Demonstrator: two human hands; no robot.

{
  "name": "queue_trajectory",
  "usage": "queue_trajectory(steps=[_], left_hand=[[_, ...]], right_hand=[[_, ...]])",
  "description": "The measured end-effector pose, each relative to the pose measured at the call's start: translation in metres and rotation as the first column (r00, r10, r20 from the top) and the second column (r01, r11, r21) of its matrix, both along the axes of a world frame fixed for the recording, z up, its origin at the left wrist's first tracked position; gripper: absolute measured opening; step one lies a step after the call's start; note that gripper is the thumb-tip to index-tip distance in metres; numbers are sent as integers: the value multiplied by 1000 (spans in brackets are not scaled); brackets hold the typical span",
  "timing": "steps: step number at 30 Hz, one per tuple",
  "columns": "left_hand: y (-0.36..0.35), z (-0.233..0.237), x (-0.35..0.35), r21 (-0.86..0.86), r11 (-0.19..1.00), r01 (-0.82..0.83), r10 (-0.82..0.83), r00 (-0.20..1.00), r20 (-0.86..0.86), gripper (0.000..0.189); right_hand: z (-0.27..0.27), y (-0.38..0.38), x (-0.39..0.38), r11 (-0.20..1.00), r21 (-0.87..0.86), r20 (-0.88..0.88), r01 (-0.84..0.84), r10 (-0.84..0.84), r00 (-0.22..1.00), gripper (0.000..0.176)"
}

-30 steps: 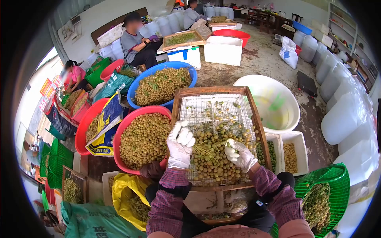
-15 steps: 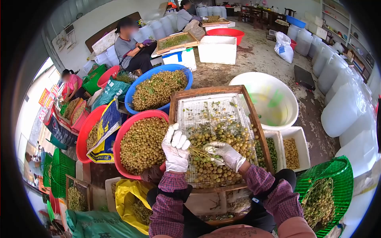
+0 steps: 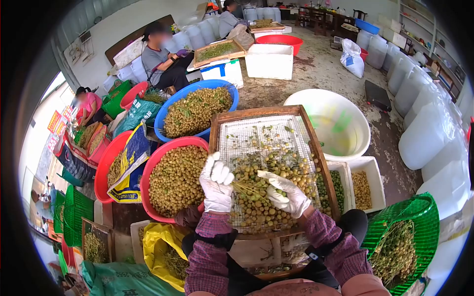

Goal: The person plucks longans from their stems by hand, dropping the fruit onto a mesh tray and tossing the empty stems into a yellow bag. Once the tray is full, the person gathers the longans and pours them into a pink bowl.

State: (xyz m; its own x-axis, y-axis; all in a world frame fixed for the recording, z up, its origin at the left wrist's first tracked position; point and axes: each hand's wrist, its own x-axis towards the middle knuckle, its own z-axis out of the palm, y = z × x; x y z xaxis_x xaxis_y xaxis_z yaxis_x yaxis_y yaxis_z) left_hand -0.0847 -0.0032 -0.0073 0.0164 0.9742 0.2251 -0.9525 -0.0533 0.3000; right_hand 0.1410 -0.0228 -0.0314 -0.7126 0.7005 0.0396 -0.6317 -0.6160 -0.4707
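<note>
My left hand [image 3: 216, 185], in a white glove, is closed around the thin green stems [image 3: 248, 190] of a fruit bunch. To its right is my right hand [image 3: 289, 195], also gloved, with its fingers apart beside the bunch and a greenish fruit showing between them. Both hands are over a wood-framed wire mesh screen [image 3: 237, 133]. Small round yellow-brown fruits [image 3: 261, 214] and bits of leaf are spread across the mesh, thickest toward my side.
A pink tub [image 3: 143, 185] and a blue tub [image 3: 161, 123] of fruit stand left. Right are a large white tub [image 3: 363, 118], a white foam box [image 3: 377, 185] of fruit and a green basket [image 3: 432, 222]. A person [image 3: 163, 64] sits beyond; others work farther off.
My right hand has opened its fingers and shifted slightly right, away from the stems. My left hand keeps its grip on the bunch, moving slightly left.
</note>
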Motion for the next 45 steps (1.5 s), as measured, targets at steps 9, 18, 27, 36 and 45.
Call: queue_trajectory(steps=[9, 18, 27, 36, 45], left_hand=[[-2, 0, 1, -66, 998, 9, -10, 1000, -23, 28], [-1, 0, 2, -75, 997, 22, -24, 999, -26, 26], [1, -4, 2, -12, 997, -77, 78, 996, 52, 26], [2, -3, 0, -61, 995, -74, 75, 997, 5, 27], [2, -5, 6, -114, 979, -167, 162, 985, -58, 29]], right_hand=[[-9, 10, 1, 995, 91, 594, 50, -95, 799, 26], [-28, 24, -4, 989, 143, 385, 30, -84, 919, 23], [-22, -16, -13, 999, 40, 447, -36, 14, 895, 34], [-15, -5, -21, 932, 363, 580, -20, -209, 787, 17], [-16, -17, 6, 995, 85, 357, 57, -83, 930, 21]])
